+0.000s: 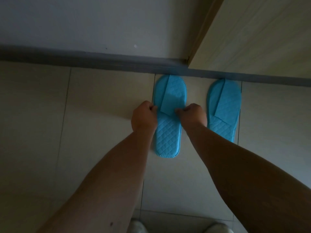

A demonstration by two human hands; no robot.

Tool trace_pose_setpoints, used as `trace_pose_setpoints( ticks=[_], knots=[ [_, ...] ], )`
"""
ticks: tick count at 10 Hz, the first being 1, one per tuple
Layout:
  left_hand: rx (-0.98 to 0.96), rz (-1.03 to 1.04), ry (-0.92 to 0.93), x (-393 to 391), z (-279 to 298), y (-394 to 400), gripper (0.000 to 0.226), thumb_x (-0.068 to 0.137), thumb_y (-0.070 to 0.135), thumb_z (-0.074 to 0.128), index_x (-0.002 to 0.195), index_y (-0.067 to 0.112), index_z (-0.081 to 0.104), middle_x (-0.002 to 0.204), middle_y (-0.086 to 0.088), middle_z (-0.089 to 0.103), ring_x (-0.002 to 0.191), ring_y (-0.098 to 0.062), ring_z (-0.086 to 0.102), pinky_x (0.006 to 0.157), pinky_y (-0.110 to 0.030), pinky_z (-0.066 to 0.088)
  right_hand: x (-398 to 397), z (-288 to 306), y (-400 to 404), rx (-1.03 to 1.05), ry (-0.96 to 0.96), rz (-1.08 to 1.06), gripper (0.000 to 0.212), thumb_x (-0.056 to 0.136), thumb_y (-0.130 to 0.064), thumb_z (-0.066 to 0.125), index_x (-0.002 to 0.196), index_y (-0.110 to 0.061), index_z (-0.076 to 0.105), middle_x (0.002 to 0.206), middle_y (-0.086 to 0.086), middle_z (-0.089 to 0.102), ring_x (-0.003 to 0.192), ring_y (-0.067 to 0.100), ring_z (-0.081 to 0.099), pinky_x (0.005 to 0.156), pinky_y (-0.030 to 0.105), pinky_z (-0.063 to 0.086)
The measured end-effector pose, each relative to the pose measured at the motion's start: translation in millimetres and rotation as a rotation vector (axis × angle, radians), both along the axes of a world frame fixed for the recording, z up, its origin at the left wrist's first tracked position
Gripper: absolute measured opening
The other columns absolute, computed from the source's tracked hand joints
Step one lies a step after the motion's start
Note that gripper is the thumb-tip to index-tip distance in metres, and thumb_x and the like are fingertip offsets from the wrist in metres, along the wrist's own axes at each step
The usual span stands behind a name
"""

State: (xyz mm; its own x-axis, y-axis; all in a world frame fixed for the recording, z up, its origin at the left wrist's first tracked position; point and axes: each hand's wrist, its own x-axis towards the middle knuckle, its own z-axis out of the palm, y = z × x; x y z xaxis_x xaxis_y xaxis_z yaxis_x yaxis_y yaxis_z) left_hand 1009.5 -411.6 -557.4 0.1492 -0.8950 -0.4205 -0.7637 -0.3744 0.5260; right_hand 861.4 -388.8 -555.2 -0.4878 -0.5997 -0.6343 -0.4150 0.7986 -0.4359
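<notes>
Pinching, with left hand (pixel 143 117) and right hand (pixel 193 115) curled tight on either edge, the flat upper band (pixel 175 93) of a thin quilted blue slipper (pixel 168 138) lying on smooth pale floor tiles (pixel 101 98), toe at the grey skirting (pixel 101 59), near its matching twin (pixel 223 101).

The person's arms are bare along all the length that shows. The left forearm (pixel 104 174) and right forearm (pixel 235 165) are broad near the elbow and narrow towards the wrist. The left hand (pixel 144 118) and right hand (pixel 193 115) are bare too. A small dark spot (pixel 111 224) marks the left forearm up near the elbow. The left shoe (pixel 138 226) and right shoe (pixel 217 227) are pale, and only their rounded toes show in the dim light.
</notes>
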Motion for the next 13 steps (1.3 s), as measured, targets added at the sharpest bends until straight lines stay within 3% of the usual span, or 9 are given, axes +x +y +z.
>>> trace_pose_setpoints(
  ticks=[3,6,9,11,12,13],
  knots=[
    [0.016,-0.003,-0.018,-4.5,4.7,-1.5,0.020,0.094,0.028,0.048,0.088,0.012,0.058,0.079,-0.003,0.061,0.074,-0.022,0.058,0.063,-0.031,0.043,-3.1,6.0,-6.6,0.080,0.021,0.049,0.034,0.082,-0.044,0.066,0.094,-0.013,0.059,0.077,0.003,0.062,0.060,0.017,0.057,0.044,0.023,0.032],
    [-0.007,-0.026,-0.022,-3.2,4.4,-1.7,0.021,0.094,0.028,0.048,0.090,0.010,0.059,0.083,-0.007,0.065,0.077,-0.025,0.061,0.069,-0.038,0.052,-3.1,5.9,-7.7,0.080,0.068,0.112,0.034,0.081,-0.046,0.065,0.088,-0.014,0.059,0.075,0.002,0.062,0.059,0.016,0.057,0.042,0.022,0.032],
    [0.017,-0.067,-0.062,-4.0,8.7,-1.8,0.022,0.095,0.027,0.045,0.092,0.010,0.058,0.086,-0.009,0.064,0.080,-0.027,0.061,0.072,-0.041,0.052,-5.0,7.2,-10.9,0.100,0.082,0.183,0.030,0.083,-0.045,0.063,0.087,-0.016,0.056,0.074,0.001,0.061,0.059,0.014,0.057,0.042,0.022,0.033],
    [0.016,-0.208,-0.198,-4.2,34.4,-3.4,0.027,0.098,0.028,0.038,0.101,0.006,0.055,0.096,-0.013,0.062,0.085,-0.030,0.061,0.071,-0.039,0.050,-6.0,31.7,-1.1,0.075,0.206,0.258,0.041,0.088,-0.054,0.053,0.096,-0.014,0.055,0.075,-0.003,0.052,0.061,0.017,0.049,0.046,0.025,0.028],
    [-0.021,-0.388,-0.316,-0.3,68.8,13.5,0.028,0.099,0.026,0.035,0.105,0.006,0.053,0.101,-0.015,0.061,0.089,-0.033,0.061,0.075,-0.042,0.050,-7.7,61.6,20.1,0.067,0.282,0.302,0.046,0.092,-0.053,0.045,0.103,-0.011,0.057,0.074,0.000,0.047,0.064,0.020,0.045,0.047,0.026,0.024],
    [-0.087,-0.586,-0.439,0.9,112.5,38.1,0.029,0.099,0.025,0.034,0.110,0.007,0.053,0.103,-0.014,0.062,0.090,-0.032,0.059,0.075,-0.040,0.042,-7.0,103.4,42.8,0.058,0.299,0.321,0.042,0.094,-0.050,0.040,0.101,-0.012,0.057,0.084,0.004,0.058,0.071,0.022,0.049,0.053,0.030,0.032]
  ],
)
